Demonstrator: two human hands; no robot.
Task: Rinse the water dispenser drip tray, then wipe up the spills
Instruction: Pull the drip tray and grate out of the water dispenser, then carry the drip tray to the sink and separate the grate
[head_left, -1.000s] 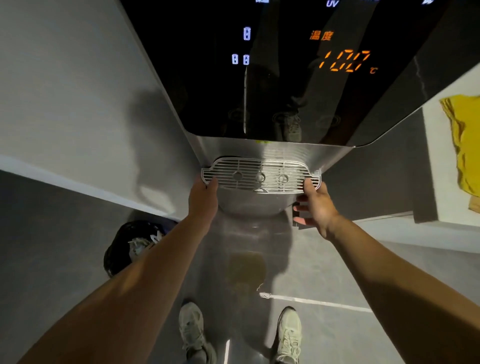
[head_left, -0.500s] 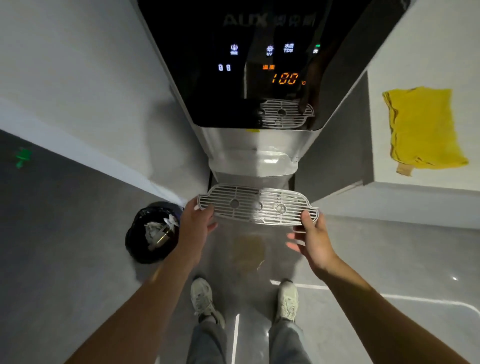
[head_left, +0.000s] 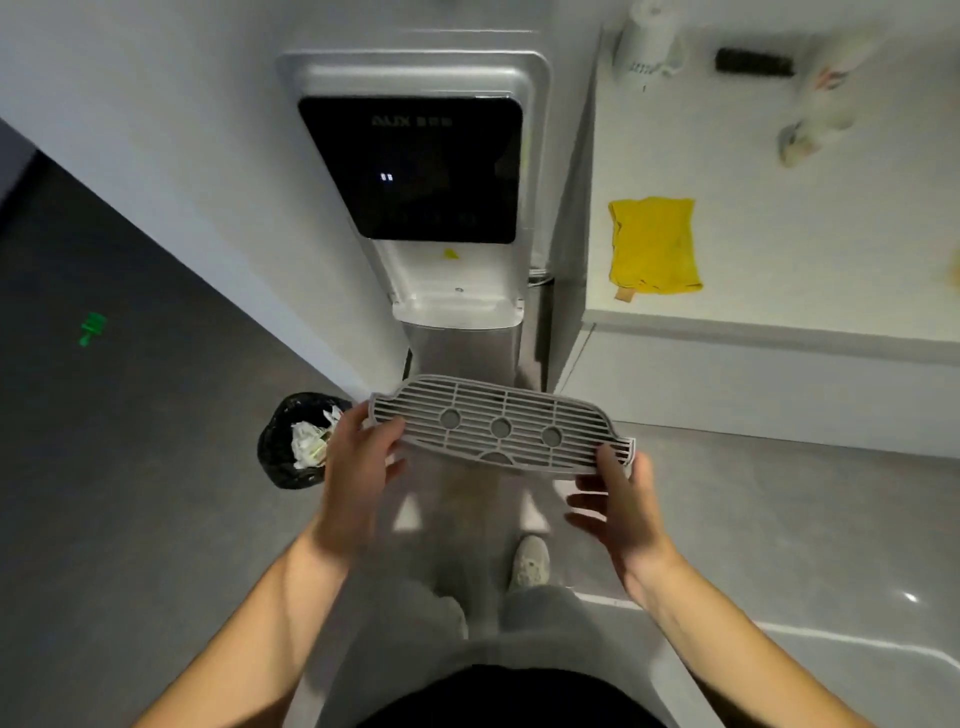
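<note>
While you stand before the water dispenser (head_left: 447, 208), your left hand (head_left: 358, 467) and right hand (head_left: 618, 499) pinch opposite ends of the grey drip tray grille (head_left: 498, 426), held above the floor; a yellow cloth (head_left: 652, 244) lies near the counter's (head_left: 779, 171) front edge.

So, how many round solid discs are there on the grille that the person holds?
3, in a row along the drip tray grille: one near the left hand, at; one in the middle; one toward the right hand, at. None seems hidden.
</note>
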